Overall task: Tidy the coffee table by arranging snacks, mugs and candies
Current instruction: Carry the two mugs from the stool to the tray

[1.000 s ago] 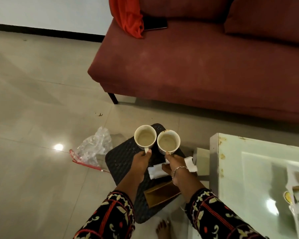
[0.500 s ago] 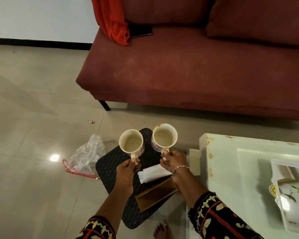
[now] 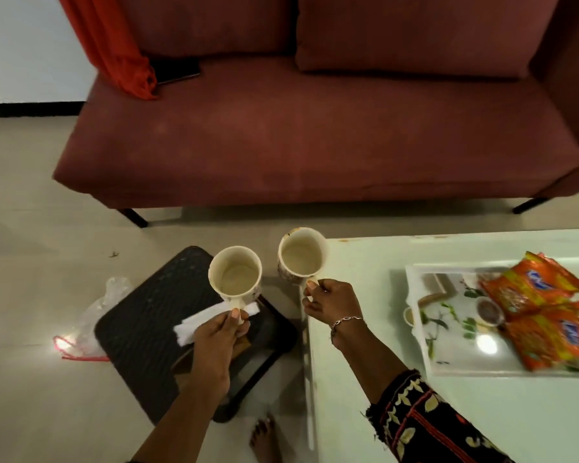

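I hold two cream mugs by their handles, both upright and raised off the floor. My left hand (image 3: pixel 219 332) grips the handle of the left mug (image 3: pixel 235 274), above the black tray (image 3: pixel 141 315) on the floor. My right hand (image 3: pixel 330 300) grips the handle of the right mug (image 3: pixel 302 255), at the left edge of the pale green coffee table (image 3: pixel 365 329). A white tray (image 3: pixel 455 365) on the table carries orange snack packets (image 3: pixel 545 315) and a small dark bowl (image 3: pixel 488 310).
White tissue (image 3: pixel 201 320) and a brown box lie on the black tray. A crumpled plastic bag (image 3: pixel 94 315) sits on the floor to its left. A dark red sofa (image 3: pixel 315 135) with an orange cloth (image 3: pixel 114 48) stands behind. My bare foot (image 3: pixel 264 439) is beside the table.
Both mugs have risen off the black tray and moved apart to the right. The view has swung right, bringing the table and snack tray into sight.
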